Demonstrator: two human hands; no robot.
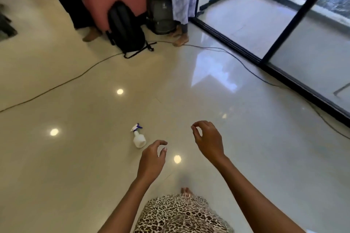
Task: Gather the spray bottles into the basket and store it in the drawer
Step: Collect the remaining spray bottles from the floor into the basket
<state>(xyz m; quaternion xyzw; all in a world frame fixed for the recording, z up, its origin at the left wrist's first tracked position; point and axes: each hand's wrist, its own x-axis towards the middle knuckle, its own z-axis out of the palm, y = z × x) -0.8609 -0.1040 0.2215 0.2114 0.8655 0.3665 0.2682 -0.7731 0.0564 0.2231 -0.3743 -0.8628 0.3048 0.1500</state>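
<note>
Gathering is judged barely begun: nothing is grasped by the left hand or right hand, fingers loosely curled, while a spray bottle lies on the floor just beyond the left hand, so a downward reach is called for.

Open glossy floor surrounds the spray bottle on all sides, the left hand just beside it and unobstructed (cables, a backpack and a glass door lie well beyond).
</note>
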